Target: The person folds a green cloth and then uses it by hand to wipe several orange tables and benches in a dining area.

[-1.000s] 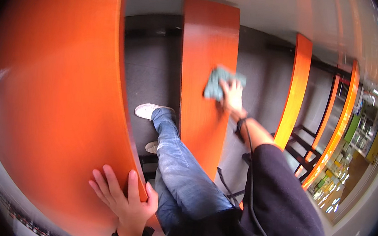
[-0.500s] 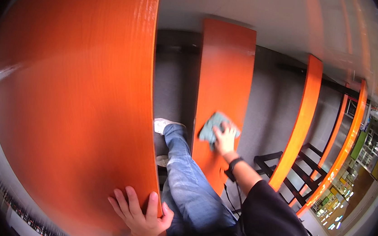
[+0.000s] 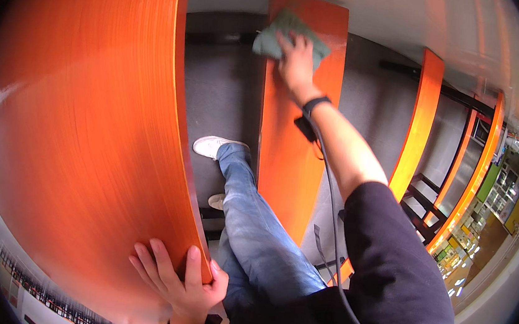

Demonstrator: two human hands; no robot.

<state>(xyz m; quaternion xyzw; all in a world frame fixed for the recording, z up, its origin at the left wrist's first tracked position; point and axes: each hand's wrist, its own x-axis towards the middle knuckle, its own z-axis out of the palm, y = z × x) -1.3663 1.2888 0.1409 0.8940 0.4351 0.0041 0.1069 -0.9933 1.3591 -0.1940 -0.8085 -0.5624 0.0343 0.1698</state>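
Under my right hand (image 3: 297, 62) is a grey-green cloth (image 3: 271, 43), pressed against the far end of an orange wood-grain bench (image 3: 286, 177). The fingers lie over the cloth and bunch it a little; its corners stick out on both sides. My left hand (image 3: 185, 286) rests on the near right corner of a wide orange tabletop (image 3: 101, 122). Its fingers are spread flat on the top, and the thumb lies at the edge. Each wrist wears a black band, and a grey cable (image 3: 332, 188) runs from the right one along the arm.
My jeans-clad leg (image 3: 260, 224) and white shoe (image 3: 210, 146) are between tabletop and bench, above a dark grey floor (image 3: 223, 90). Rightward stand more narrow orange benches (image 3: 418, 127) with black metal frames (image 3: 421, 205). A pale wall (image 3: 386, 18) closes off the far side.
My right hand has slid the cloth away from me, from the bench's middle to its far end, the arm now stretched out. The left hand stays on the tabletop corner. The view has shifted slightly.
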